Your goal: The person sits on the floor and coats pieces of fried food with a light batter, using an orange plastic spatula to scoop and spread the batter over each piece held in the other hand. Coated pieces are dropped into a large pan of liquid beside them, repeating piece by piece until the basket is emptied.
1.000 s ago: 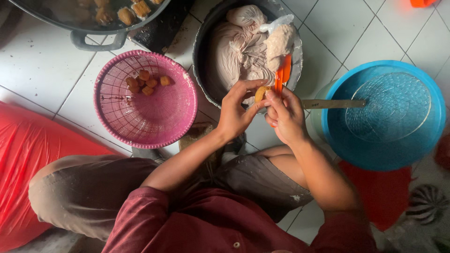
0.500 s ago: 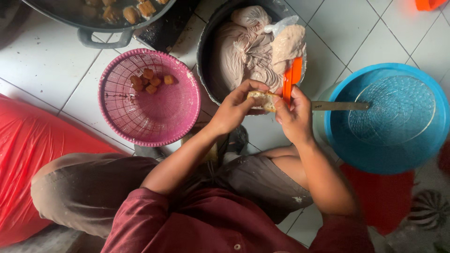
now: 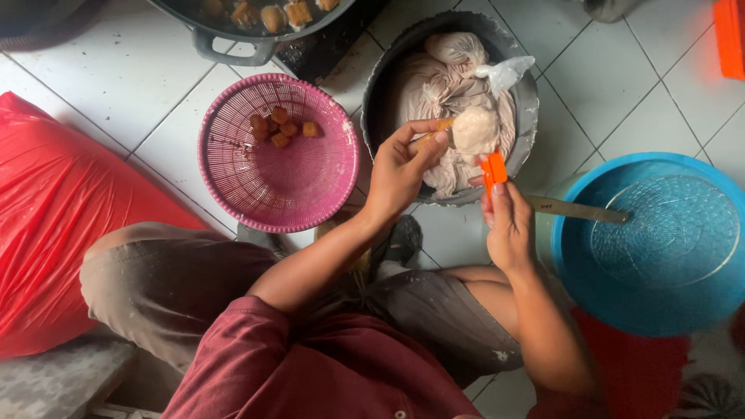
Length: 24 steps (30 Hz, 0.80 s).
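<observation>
Crouching on the white tiled floor (image 3: 93, 109), a person sits between a big red bag (image 3: 46, 202) and a blue basin (image 3: 660, 248), facing a grey bucket (image 3: 528, 101) of pale paste and a pink basket (image 3: 272, 178) with 5 or so fried cubes (image 3: 279, 128). Over the bucket's near rim, the left hand (image 3: 400, 171) pinches a small brown tofu piece (image 3: 434, 133). Just beside it, the right hand (image 3: 508, 225) grips an orange scoop (image 3: 493, 167) carrying a lump of paste (image 3: 475, 130), touching the tofu.

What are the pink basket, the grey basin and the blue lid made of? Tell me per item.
Pink basket: looks like moulded plastic, by its fine uniform mesh. Grey basin: probably metal, dull and scuffed. Blue lid: likely plastic, glossy, with a translucent ribbed centre.
</observation>
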### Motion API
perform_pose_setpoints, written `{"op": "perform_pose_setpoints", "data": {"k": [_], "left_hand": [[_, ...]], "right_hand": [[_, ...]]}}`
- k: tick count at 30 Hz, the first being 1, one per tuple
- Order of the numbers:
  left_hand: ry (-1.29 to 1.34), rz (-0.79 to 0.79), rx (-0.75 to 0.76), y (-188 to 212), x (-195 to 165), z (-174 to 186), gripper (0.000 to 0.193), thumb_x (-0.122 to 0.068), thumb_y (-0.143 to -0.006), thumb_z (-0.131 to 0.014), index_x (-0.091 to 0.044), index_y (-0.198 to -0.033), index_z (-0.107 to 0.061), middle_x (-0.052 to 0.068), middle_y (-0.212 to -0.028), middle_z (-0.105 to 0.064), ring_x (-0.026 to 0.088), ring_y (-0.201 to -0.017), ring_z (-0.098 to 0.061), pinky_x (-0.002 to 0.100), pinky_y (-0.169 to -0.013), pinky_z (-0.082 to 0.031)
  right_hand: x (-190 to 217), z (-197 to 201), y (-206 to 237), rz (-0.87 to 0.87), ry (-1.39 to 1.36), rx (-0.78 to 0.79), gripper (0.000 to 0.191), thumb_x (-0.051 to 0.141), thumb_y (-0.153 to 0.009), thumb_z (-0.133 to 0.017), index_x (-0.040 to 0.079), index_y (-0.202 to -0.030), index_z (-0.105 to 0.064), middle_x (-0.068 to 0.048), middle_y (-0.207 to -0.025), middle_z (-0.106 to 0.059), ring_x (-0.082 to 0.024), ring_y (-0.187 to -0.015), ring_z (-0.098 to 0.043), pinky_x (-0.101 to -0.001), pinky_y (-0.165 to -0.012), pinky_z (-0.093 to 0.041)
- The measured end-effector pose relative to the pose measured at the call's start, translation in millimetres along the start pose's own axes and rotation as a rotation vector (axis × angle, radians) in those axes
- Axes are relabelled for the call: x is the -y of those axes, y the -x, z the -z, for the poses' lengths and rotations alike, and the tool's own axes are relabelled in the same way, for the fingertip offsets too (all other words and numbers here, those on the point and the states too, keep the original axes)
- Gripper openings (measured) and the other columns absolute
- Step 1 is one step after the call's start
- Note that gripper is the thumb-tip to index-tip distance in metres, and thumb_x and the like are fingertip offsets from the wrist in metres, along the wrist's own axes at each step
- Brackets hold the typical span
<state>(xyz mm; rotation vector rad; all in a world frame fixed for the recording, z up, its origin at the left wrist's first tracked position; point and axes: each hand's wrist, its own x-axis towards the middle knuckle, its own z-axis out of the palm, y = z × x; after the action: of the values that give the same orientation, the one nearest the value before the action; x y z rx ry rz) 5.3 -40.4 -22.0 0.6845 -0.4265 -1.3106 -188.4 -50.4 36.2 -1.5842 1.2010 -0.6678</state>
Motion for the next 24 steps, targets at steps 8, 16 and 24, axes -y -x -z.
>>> {"op": "perform_pose_setpoints", "data": {"k": [8,16,24], "left_hand": [[-0.138,-0.148,0.051,15,-26,-14,0.055,-0.014,-0.112,-0.054,0.002,-0.161,-0.036,0.018,-0.152,-0.052,0.016,-0.138,-0.049,0.030,-0.119,-0.036],[0.267,-0.040,0.305,19,-39,-10,0.072,-0.007,-0.107,-0.061,-0.007,-0.169,-0.023,0.014,-0.165,-0.042,0.022,-0.149,-0.049,0.032,-0.128,-0.034],[0.079,-0.066,0.205,13,-38,-4,0.096,0.006,-0.088,-0.080,-0.008,-0.165,-0.025,0.013,-0.141,-0.064,0.016,-0.122,-0.066,0.035,-0.111,-0.053]], "right_hand": [[22,4,-2,0.435,0.576,-0.141,0.019,0.011,-0.113,-0.049,0.000,-0.122,-0.062,-0.015,-0.103,-0.059,-0.030,-0.091,-0.058,-0.0389,-0.080,-0.046],[31,17,-2,0.520,0.729,-0.278,0.020,0.012,-0.114,-0.057,-0.001,-0.128,-0.063,-0.016,-0.108,-0.060,-0.031,-0.095,-0.059,-0.0394,-0.077,-0.048],[22,16,9,0.598,0.773,-0.330,0.021,0.011,-0.111,-0.065,0.000,-0.129,-0.065,-0.015,-0.104,-0.060,-0.027,-0.088,-0.062,-0.0385,-0.078,-0.052]]}}
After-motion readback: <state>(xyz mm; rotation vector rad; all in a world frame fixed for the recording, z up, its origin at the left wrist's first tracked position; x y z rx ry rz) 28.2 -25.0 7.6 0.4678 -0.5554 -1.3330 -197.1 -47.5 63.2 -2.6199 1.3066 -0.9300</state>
